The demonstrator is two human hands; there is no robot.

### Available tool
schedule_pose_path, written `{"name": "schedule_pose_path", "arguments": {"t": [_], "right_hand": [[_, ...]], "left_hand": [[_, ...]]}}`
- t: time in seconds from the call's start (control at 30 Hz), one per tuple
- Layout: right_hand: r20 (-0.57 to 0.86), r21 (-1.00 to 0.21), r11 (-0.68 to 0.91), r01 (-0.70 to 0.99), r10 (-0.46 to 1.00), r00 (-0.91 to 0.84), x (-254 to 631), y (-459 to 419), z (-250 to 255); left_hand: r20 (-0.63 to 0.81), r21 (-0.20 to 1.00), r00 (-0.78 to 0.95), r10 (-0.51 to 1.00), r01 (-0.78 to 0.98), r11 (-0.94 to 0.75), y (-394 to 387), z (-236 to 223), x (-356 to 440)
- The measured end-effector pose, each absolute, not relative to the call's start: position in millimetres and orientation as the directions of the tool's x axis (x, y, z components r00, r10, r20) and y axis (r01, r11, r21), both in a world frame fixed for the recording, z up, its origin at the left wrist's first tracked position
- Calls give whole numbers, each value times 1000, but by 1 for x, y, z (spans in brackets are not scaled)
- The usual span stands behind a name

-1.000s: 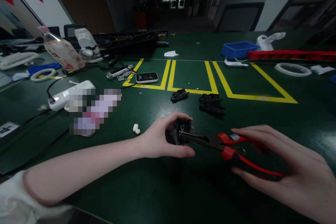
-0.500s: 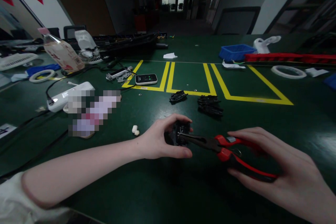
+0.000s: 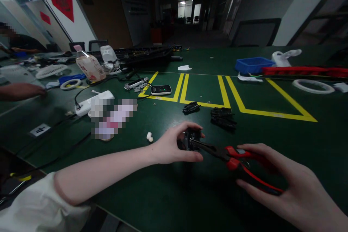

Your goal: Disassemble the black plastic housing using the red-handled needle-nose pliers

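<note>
Between the thumb and fingers of my left hand (image 3: pixel 170 145) is a small black plastic part (image 3: pixel 191 140), held just above the table. My right hand (image 3: pixel 293 181) grips red-and-black needle-nose pliers (image 3: pixel 231 157) by their spread handles. The long dark jaws reach left into the black part; whether they pinch anything there I cannot make out. Beyond my hands lie similar black plastic parts, one piece (image 3: pixel 191 107) on its own and a small group (image 3: pixel 223 117) to its right. Two small cream-coloured bits (image 3: pixel 149 137) rest left of my left wrist.
Yellow tape (image 3: pixel 280 115) marks boxes on the green table. A black-and-white device (image 3: pixel 161 90), a power strip (image 3: pixel 94 103) and a bottle (image 3: pixel 90 66) stand left, with cables. At the right are a blue bin (image 3: pixel 253 65) and a white ring (image 3: pixel 313 86). Another person's arm (image 3: pixel 21 91) reaches in from the left.
The view has turned left and slightly up, so the table things sit further right and lower. Another person and their arm have appeared at the left. My hands keep the same holds.
</note>
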State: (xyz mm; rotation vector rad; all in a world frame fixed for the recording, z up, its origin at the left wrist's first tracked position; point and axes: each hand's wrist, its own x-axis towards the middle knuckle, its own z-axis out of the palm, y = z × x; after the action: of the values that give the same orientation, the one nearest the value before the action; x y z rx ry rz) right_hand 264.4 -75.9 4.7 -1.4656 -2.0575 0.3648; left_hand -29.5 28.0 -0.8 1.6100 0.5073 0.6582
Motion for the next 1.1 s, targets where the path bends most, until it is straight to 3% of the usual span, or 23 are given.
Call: {"name": "schedule_pose_path", "arguments": {"t": [0.3, 0.47, 0.6, 0.97, 1.1], "right_hand": [[278, -620, 279, 733, 952, -128, 259, -79, 5], [293, -562, 371, 739, 925, -242, 260, -68, 7], [297, -591, 361, 721, 929, -221, 257, -59, 10], [281, -567, 394, 723, 918, -280, 267, -48, 18], [337, -547, 422, 723, 901, -272, 263, -49, 20]], "left_hand": [[83, 984, 726, 683, 50, -173, 28, 5, -31], [26, 984, 735, 677, 100, -147, 33, 6, -36], [-5, 986, 732, 682, 118, -120, 34, 7, -38], [48, 991, 712, 701, 53, -121, 33, 5, -37], [52, 989, 699, 713, 62, -133, 32, 4, -37]]}}
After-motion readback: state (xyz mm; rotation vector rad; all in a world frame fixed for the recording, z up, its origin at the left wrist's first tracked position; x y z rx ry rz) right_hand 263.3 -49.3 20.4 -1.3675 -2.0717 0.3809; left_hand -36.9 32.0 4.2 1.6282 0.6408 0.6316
